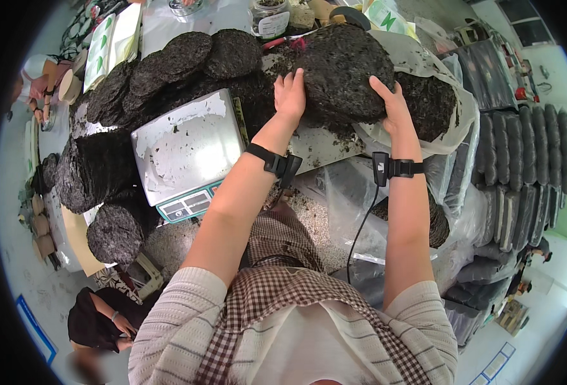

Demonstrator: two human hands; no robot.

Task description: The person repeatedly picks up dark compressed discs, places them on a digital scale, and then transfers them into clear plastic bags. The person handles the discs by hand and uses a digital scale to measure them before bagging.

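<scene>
Between my two hands is a thick, round, dark cake of dried seaweed, at the far side of the work table. My left hand grips its left edge, thumb against the side and fingers partly hidden. My right hand holds its right edge, with some fingers hidden behind it. Just right of it, a clear plastic bag lies open with more dark seaweed inside. A weighing scale with a worn metal plate stands to the left, near my left forearm; only loose flakes lie on it.
Overlapping seaweed cakes lie behind the scale, with thick stacks on its left. A lidded jar stands at the back. Bagged dark rolls are piled at right. Other people are at left and lower left.
</scene>
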